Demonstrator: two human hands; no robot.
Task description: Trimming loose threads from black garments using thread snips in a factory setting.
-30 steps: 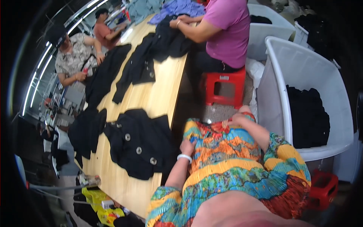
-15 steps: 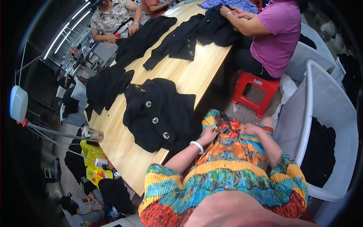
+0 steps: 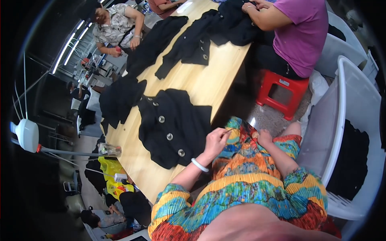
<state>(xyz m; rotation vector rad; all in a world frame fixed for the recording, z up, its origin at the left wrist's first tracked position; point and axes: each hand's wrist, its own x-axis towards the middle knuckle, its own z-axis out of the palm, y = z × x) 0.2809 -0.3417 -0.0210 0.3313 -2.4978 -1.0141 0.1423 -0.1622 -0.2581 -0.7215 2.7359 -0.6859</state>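
Lifted over the front edge of my patterned, multicoloured dress (image 3: 241, 164), my left hand (image 3: 216, 142) has thumb and fingers pinched together. A small, thin dark thing seems to stick out of the pinch, too small to name. My right hand (image 3: 264, 139) is above my lap near my knee, its fingers curled in; what they hold, if anything, is hidden. Nearest to my left hand, a black garment (image 3: 191, 126) with several large shiny round buttons (image 3: 169, 136) lies spread on the wooden table (image 3: 136, 168). Neither hand touches it.
More black garments (image 3: 120, 96) lie along the table. A person in a purple top (image 3: 299, 36) sits on a red stool (image 3: 283, 94), handling black cloth. Another person (image 3: 120, 28) works across the table. Large white bins (image 3: 341, 120) stand at my right. A lamp (image 3: 28, 134) is at the left.
My left hand has risen from my lap and moved left towards the table edge. My right hand stays near my lap. The whole view has shifted slightly.
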